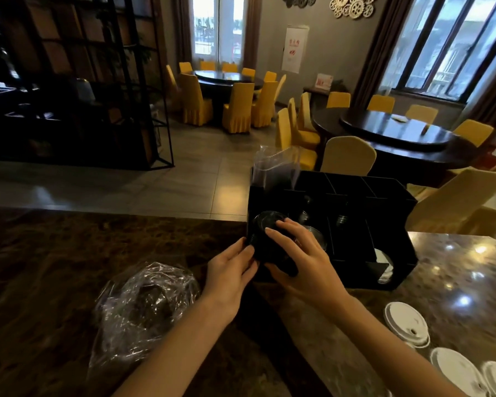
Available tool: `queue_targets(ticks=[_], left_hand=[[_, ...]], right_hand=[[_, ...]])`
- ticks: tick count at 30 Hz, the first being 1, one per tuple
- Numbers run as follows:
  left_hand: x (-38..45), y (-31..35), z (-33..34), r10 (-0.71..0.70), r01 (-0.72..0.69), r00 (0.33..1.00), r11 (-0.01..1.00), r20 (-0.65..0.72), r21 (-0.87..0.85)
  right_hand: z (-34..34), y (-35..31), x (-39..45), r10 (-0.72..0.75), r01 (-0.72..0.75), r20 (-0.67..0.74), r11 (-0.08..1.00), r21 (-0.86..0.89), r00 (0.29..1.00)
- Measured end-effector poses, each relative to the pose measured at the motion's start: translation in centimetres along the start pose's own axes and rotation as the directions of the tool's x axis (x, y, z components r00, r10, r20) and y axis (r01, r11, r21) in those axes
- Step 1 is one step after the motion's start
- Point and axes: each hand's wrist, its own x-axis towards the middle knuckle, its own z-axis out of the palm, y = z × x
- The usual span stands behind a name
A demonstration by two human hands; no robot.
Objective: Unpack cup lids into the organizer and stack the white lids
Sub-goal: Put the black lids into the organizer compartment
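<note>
A stack of black cup lids [265, 227] is held between both hands at the front left compartment of the black organizer [384, 202]. My left hand [231, 270] presses its left side; my right hand [301, 253] lies over its top and right side. Clear lids [317, 234] sit in the compartment just right of it, partly hidden by my right hand. A few white lids [385, 265] lean in the organizer's lower right slot. Loose white lids [405, 323] lie on the counter at the right, with more at the lower right corner [458, 371].
An empty crumpled clear plastic bag [143, 308] lies on the dark marble counter [55, 267] left of my arms. Another clear wrapper [272, 167] stands in the organizer's back left compartment. Beyond the counter are round tables with yellow-covered chairs [348, 156] and a black shelf [69, 81].
</note>
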Motion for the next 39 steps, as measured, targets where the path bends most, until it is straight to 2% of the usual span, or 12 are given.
queue_targets(ticks=[8, 15, 25, 30, 39], left_hand=[[2.1, -2.3, 1.5, -0.137, 0.127, 0.988, 0.984, -0.074, -0.127], [2.8, -4.5, 1.4, -0.151, 0.11, 0.973, 0.968, -0.175, -0.224], [3.5, -5.5, 1.2, -0.21, 0.123, 0.96, 0.911, -0.183, -0.394], [3.8, -6.0, 0.8, -0.205, 0.122, 0.965, 0.903, -0.163, -0.413], [4.1, -7.2, -0.2, -0.162, 0.117, 0.98, 0.94, -0.117, -0.321]], right_hand=[[2.4, 3.9, 1.3, 0.039, -0.036, 0.043, 0.998, -0.057, 0.998], [5.1, 5.4, 1.0, 0.027, -0.021, 0.102, 0.998, -0.058, 0.994], [6.5, 6.2, 1.1, 0.026, -0.021, 0.092, 0.998, -0.052, 0.995], [7.4, 6.9, 0.6, 0.016, -0.013, 0.049, 0.998, -0.055, 0.999], [7.7, 6.6, 0.2, 0.028, -0.019, 0.106, 0.997, -0.079, 0.994]])
